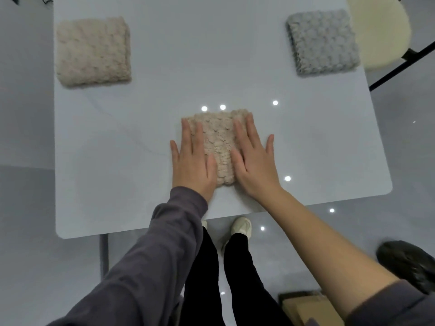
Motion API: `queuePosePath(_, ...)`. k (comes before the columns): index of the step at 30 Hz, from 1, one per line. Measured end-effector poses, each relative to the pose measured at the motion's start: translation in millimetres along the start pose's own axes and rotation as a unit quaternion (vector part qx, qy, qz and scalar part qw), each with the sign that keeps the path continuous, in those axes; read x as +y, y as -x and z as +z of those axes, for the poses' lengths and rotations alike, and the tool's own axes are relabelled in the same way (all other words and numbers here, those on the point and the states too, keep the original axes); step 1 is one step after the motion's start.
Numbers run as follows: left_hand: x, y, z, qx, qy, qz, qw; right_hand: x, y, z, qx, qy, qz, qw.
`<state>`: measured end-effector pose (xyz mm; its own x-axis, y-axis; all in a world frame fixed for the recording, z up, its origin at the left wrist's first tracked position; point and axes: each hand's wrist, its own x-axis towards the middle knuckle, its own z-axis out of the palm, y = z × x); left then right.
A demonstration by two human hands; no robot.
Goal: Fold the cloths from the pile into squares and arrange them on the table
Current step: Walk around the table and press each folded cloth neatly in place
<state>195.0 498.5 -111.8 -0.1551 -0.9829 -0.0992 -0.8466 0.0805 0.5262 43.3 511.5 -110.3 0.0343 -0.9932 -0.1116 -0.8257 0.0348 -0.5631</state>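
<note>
A folded beige fluffy cloth (217,142) lies near the front middle of the white table (141,142). My left hand (191,161) presses flat on its left side, fingers straight. On the cloth's right side my right hand (255,158) lies flat too, fingers spread. A second beige cloth (93,51), folded into a square, sits at the table's back left. At the back right rests a grey folded cloth (323,42).
A cream round chair seat (381,31) with black legs stands past the table's back right corner. On the floor at the right are a dark shoe (407,264) and a cardboard box (310,309). My legs and shoes stand at the table's front edge.
</note>
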Motion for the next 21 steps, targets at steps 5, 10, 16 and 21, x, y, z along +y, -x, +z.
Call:
queuePosePath(5,13,-3,9,-0.031,-0.017,0.005,0.999,-10,-1,9,0.000,0.041,0.010,0.999)
queuePosePath(10,-2,-2,-9,-0.027,-0.045,0.018,0.998,3,4,-3,-0.004,0.014,-0.012,1.000)
queuePosePath(16,-25,-55,-57,-0.027,-0.096,0.114,0.988,32,16,-35,-0.026,0.129,-0.203,0.970)
queuePosePath(21,-18,-113,-62,-0.146,-0.166,0.323,0.920,25,8,-31,-0.091,0.196,-0.478,0.852)
